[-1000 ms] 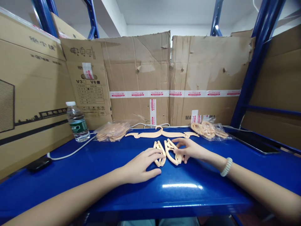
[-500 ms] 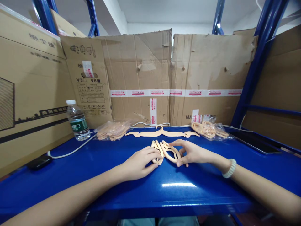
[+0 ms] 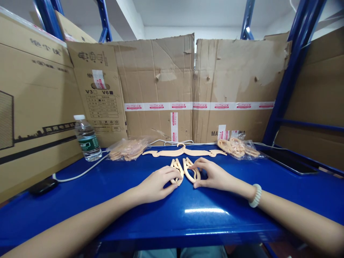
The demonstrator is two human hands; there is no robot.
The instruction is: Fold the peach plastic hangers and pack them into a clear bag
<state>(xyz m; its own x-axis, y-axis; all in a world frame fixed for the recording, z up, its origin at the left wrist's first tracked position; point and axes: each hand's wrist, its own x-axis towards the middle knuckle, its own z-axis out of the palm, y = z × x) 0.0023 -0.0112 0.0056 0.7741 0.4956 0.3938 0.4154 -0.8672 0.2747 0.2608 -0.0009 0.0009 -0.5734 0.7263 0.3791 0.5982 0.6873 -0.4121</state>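
Note:
Two folded beige plastic hangers lie side by side on the blue table. My left hand (image 3: 161, 181) curls its fingers and thumb over the left folded hanger (image 3: 177, 166), covering part of it. With thumb and fingers, my right hand (image 3: 211, 173) grips the right folded hanger (image 3: 187, 171) by its outer side. A narrow gap parts the two folded pieces. Just behind them, an unfolded beige hanger (image 3: 172, 153) lies flat with its arms spread and its hook pointing away from me.
Plastic bags of beige hangers lie at the back left (image 3: 129, 148) and back right (image 3: 238, 147). A water bottle (image 3: 88, 141) and a black device (image 3: 43, 186) with a white cable stand left. A dark tablet-like slab (image 3: 290, 161) lies right. Cardboard (image 3: 158, 86) walls the back.
My right hand has moved a little left, and the right folded hanger has turned more upright, its top now apart from the left one. My left hand stays on its hanger.

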